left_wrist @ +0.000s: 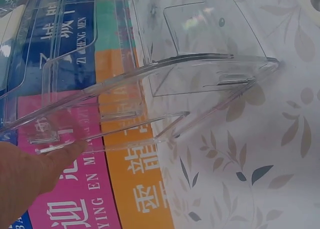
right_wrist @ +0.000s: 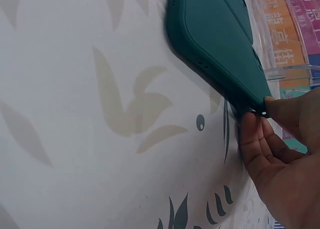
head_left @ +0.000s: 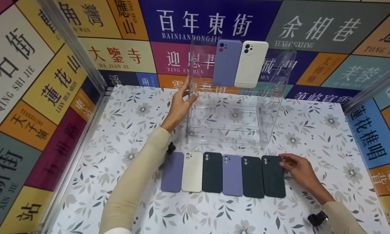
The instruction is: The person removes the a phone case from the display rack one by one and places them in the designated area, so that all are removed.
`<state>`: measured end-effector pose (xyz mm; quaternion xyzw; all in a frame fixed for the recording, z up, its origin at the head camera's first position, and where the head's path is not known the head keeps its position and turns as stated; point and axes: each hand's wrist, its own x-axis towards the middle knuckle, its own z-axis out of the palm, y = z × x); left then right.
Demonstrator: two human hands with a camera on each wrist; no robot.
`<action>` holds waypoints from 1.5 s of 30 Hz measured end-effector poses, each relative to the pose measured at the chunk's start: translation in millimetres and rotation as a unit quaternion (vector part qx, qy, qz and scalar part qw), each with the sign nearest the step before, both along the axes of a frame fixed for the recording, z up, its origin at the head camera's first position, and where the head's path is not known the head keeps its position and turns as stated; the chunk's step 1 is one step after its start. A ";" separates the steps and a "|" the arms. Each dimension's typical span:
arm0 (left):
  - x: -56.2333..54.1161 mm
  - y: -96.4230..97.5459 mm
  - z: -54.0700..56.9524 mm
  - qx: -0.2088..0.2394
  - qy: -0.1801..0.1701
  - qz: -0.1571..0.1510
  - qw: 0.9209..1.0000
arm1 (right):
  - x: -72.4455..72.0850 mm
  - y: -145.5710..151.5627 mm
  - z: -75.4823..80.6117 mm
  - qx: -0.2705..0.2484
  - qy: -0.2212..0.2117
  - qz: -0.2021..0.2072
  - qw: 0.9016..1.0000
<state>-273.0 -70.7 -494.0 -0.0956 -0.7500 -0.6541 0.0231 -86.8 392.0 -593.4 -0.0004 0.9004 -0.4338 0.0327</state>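
Observation:
A clear plastic tiered display stand [head_left: 263, 135] stands at the back of the table. My left hand [head_left: 179, 105] grips its left side, thumb toward the front; in the left wrist view the hand [left_wrist: 35, 176] is at the stand's edge. Several phone cases lie in a row before the stand. At the row's right end is a dark green phone case [head_left: 274, 177], and my right hand [head_left: 298, 168] pinches its upper right corner between thumb and fingers. The right wrist view shows that green case [right_wrist: 220, 46] with its pinched corner close to the table surface.
A purple case [head_left: 227, 66] and a white case [head_left: 251, 66] stand on the stand's upper tier. Left along the row lie a dark green case [head_left: 253, 178], a lilac case [head_left: 232, 177] and a cream case [head_left: 192, 175]. Lettered panels [head_left: 211, 21] wall the floral-patterned table [head_left: 142, 208].

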 end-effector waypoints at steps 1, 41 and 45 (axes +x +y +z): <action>0.2 0.4 0.1 0.002 0.000 0.001 1.000 | -0.1 -0.2 -0.6 0.000 0.001 -0.001 1.000; -1.0 2.7 -2.5 0.040 -0.002 -0.002 0.999 | -8.1 0.0 17.4 0.000 0.067 0.005 0.998; -0.7 2.1 -2.5 0.043 -0.007 0.003 0.999 | -17.5 -1.9 32.8 0.011 0.096 0.004 0.995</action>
